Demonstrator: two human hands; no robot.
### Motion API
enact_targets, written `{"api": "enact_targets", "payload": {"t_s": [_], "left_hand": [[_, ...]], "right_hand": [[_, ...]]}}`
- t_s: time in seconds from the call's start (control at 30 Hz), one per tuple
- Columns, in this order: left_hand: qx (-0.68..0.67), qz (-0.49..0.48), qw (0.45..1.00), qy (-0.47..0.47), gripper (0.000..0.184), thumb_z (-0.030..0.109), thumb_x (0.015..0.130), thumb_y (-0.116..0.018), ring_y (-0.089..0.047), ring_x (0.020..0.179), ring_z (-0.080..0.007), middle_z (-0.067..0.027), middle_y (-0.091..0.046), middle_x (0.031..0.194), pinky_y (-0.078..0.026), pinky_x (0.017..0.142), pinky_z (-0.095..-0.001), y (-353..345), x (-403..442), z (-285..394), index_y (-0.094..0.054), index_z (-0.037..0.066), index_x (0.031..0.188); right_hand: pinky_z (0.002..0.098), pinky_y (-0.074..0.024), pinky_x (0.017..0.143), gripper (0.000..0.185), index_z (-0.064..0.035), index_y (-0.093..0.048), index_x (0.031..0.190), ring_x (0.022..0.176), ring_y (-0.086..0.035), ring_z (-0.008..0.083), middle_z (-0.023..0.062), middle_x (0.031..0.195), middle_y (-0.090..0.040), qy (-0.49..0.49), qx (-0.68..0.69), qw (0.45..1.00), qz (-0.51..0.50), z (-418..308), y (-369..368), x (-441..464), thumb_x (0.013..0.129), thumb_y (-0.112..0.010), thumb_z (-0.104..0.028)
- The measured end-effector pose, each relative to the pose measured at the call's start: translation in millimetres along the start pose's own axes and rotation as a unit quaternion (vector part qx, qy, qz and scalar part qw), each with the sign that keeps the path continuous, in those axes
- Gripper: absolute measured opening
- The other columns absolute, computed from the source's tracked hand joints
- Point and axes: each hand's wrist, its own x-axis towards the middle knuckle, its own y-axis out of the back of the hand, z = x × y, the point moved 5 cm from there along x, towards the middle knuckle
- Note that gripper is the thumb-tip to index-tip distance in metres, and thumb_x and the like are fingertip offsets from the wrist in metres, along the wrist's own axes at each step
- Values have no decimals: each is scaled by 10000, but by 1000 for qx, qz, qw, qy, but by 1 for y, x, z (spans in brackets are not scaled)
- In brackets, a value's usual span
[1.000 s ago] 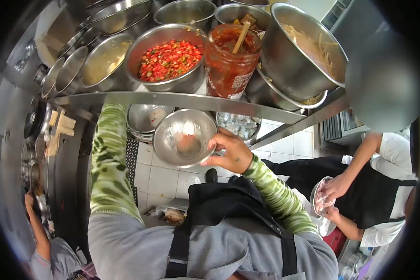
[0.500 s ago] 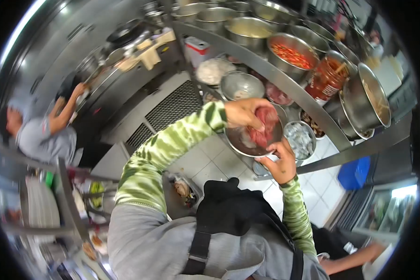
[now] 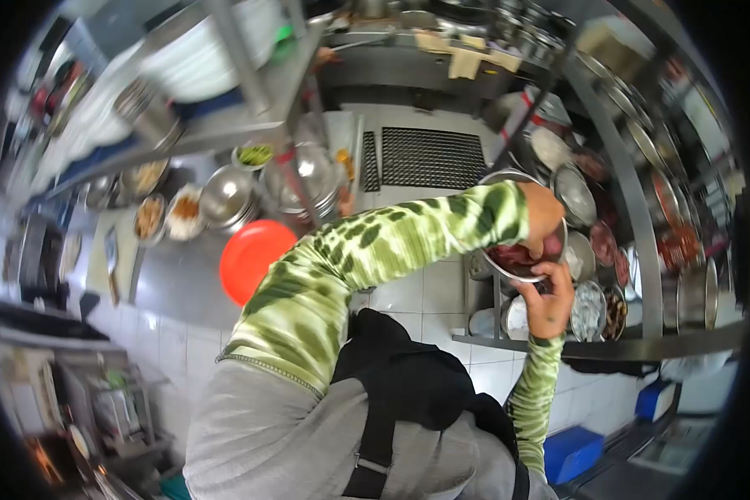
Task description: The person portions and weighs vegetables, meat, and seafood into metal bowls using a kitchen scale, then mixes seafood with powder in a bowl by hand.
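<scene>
Tiled floor (image 3: 425, 292), right fingers (image 3: 552, 268) clamped on bowl (image 3: 508, 176), left fingers (image 3: 537, 248) at meat (image 3: 512, 255), half hidden, grip unclear

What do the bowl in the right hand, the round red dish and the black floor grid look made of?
Bowl: probably polished stainless steel, by its thin, shiny grey rim.
Round red dish: likely smooth plastic, going by its even, vivid colour.
Black floor grid: dull-looking mesh; rubber or metal, can't tell.
</scene>
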Motion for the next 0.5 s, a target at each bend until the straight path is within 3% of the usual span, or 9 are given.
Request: {"api": "enact_targets", "payload": {"t_s": [0.1,0.17,0.2,0.3,0.4,0.47,0.5], "left_hand": [[-27,-43,999,-8,272,162,648,-707,-678,795,-359,-170,-687,801,-537,714,-453,34,-58,23,-698,71,904],[-14,-37,999,-1,201,158,673,-668,-674,772,-366,-177,-680,776,-536,685,-461,70,-117,42,-688,63,849],[-37,21,999,17,194,162,681,-660,-665,747,-378,-171,-671,759,-533,672,-460,82,-145,44,-681,55,842],[-64,197,972,-110,140,126,795,-640,-657,733,-346,-156,-665,778,-525,631,-416,128,-241,40,-659,21,886],[-21,181,983,-5,201,141,869,-649,-681,771,-260,-149,-675,851,-535,686,-330,158,-329,18,-640,-5,1007],[-91,139,982,90,196,113,881,-639,-665,782,-186,-103,-679,846,-523,706,-301,163,-376,1,-640,-6,1036],[-120,135,976,122,195,108,882,-637,-659,784,-171,-92,-679,846,-521,708,-297,162,-398,-8,-641,-7,1039]], "right_hand": [[234,-458,756,368,-16,-547,889,879,-574,152,64,981,-550,-26,121,987,-102,-28,-3,3,618,-785,55],[257,-448,798,385,-18,-552,894,937,-570,172,93,1011,-562,-28,178,969,-172,-44,-11,1,633,-825,-92],[266,-445,806,407,-16,-558,897,940,-567,173,99,1024,-566,-21,219,956,-193,-54,-19,1,639,-838,-160],[302,-439,823,452,-8,-585,884,909,-567,192,97,992,-588,22,200,951,-236,-114,-67,-2,652,-841,-301],[365,-468,785,432,-30,-611,869,810,-584,235,96,900,-612,174,136,940,-259,-164,-142,-19,614,-878,-255],[305,-473,708,381,-37,-611,887,783,-579,208,77,908,-594,161,163,941,-249,-198,-190,-37,656,-862,-207],[323,-455,781,379,-15,-598,886,837,-587,225,90,856,-600,122,195,940,-253,-205,-212,-46,658,-847,-186]]}}
